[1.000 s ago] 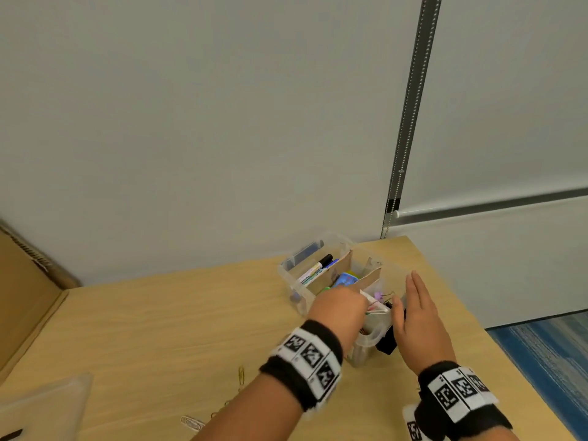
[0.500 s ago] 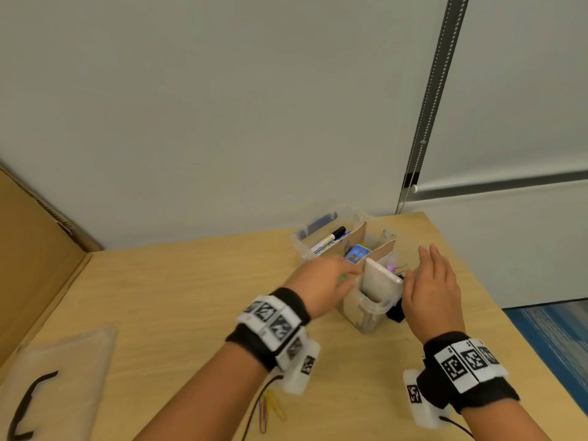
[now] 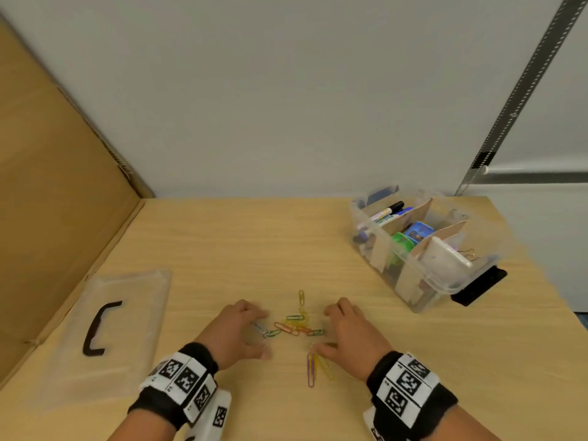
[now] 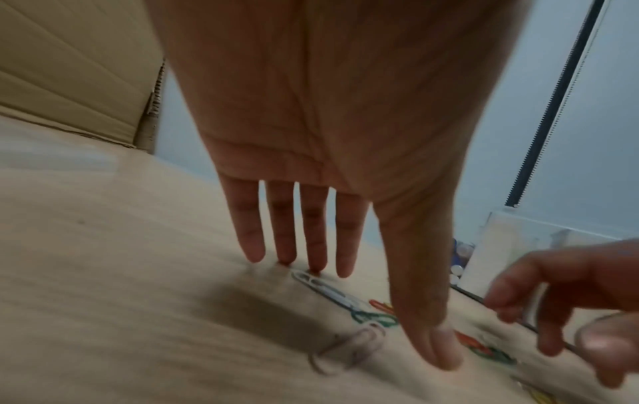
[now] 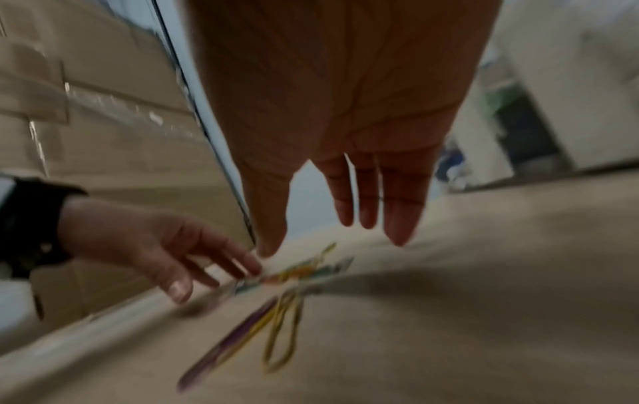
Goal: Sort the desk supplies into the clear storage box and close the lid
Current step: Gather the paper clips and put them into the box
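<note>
Left hand: yours, fingers straight and spread, tips down on the counter at the left edge of the paper clips; grasping nothing.

Right hand: fingers relaxed and extended, holding nothing, just right of the same scatter, thumb near the purple and yellow clips lying closest to you.

Paper clips: loose, flat, thin wire, several overlapping. Risk, as I judge it: if you rake both hands inward too fast, clips may skid past your fingertips or off the near edge; linked ones may drag stragglers and drop on the way across.

Clear storage box: well apart, far right, open, cardboard dividers upright, pens and small packs already inside. A careless drop could land clips in the wrong compartment.

Lid: flat at far left, black handle up, not yet fitted.

Writing: none legible; wristbands carry only black-and-white square markers.
</note>
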Available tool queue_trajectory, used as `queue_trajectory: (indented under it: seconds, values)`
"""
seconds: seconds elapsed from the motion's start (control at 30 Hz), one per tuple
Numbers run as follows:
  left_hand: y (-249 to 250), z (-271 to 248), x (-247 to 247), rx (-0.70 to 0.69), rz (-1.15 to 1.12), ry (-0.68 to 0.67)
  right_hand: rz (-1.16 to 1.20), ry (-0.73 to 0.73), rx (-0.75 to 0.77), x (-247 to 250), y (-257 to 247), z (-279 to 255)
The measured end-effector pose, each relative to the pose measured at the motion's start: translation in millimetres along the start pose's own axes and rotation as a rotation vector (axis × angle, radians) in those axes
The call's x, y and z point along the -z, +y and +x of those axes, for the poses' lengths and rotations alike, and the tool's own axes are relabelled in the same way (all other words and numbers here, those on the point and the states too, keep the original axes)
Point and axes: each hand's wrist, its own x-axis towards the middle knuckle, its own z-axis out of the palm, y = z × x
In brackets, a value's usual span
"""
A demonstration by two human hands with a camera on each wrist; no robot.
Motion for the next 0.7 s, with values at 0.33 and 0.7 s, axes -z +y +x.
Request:
queue_trajectory:
  seconds: [0.33, 0.7]
  values:
    - [5.7, 12.1, -2.5, -0.077, 0.041, 0.090, -0.039, 0.034, -0.035, -21.2, -33.5, 19.5]
    - [23.1, 20.3, -2.2, -0.169, 0.439, 0.069, 0.051, 0.073, -0.176, -20.7, -34.5, 32.7]
